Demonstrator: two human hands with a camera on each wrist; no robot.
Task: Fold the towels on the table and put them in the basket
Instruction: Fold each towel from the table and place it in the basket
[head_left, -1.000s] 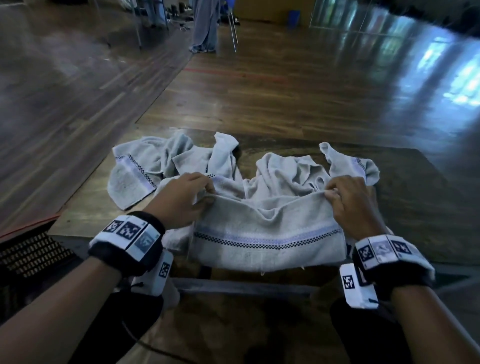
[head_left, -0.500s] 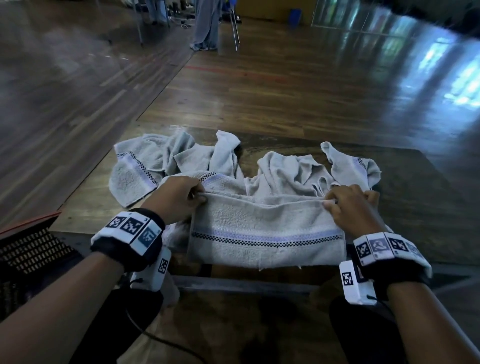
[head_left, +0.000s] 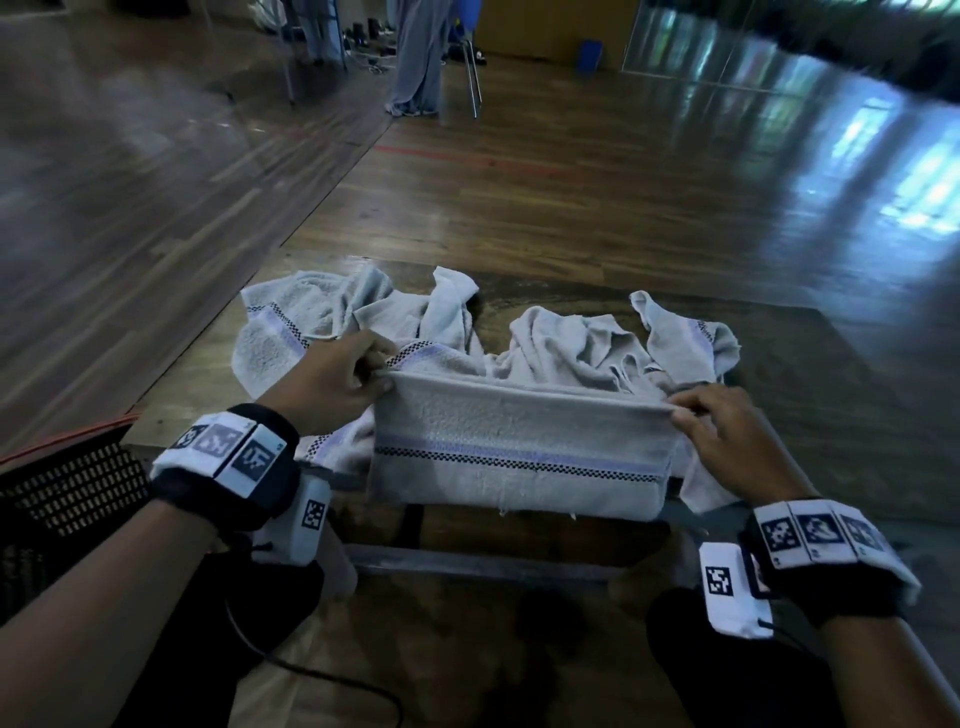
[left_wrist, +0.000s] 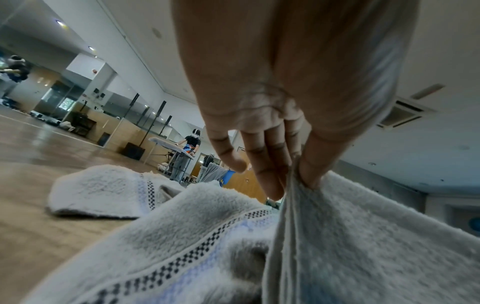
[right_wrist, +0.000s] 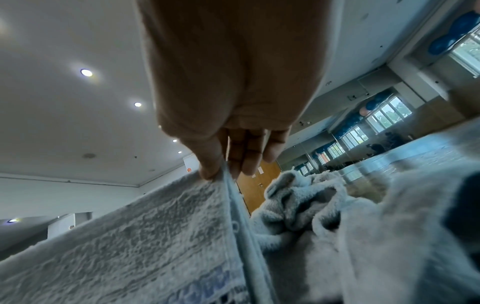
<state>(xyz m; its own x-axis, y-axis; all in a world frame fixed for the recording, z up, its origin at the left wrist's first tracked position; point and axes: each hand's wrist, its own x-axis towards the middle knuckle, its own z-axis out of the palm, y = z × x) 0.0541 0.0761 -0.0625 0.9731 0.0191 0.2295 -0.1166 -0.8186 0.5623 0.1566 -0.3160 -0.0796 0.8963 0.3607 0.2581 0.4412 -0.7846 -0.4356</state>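
Observation:
A grey towel (head_left: 519, 447) with a chequered and lilac stripe hangs doubled over the near edge of the wooden table (head_left: 831, 395). My left hand (head_left: 363, 374) pinches its top left corner between thumb and fingers (left_wrist: 306, 172). My right hand (head_left: 691, 415) pinches the top right corner (right_wrist: 213, 170). The held edge is stretched taut between both hands. Behind it lies a heap of crumpled grey towels (head_left: 582, 343), with one spread to the far left (head_left: 280, 338). A black mesh basket (head_left: 67, 488) stands low at the left.
An orange cable (head_left: 62, 441) runs along the floor by the basket. A person (head_left: 415, 57) and a chair stand far off on the wooden floor. In the left wrist view another person (left_wrist: 187, 152) works at a distant table.
Both hands have lifted the towel's folded edge and pulled it taut and straighter; the towel now hangs flatter over the table's near edge.

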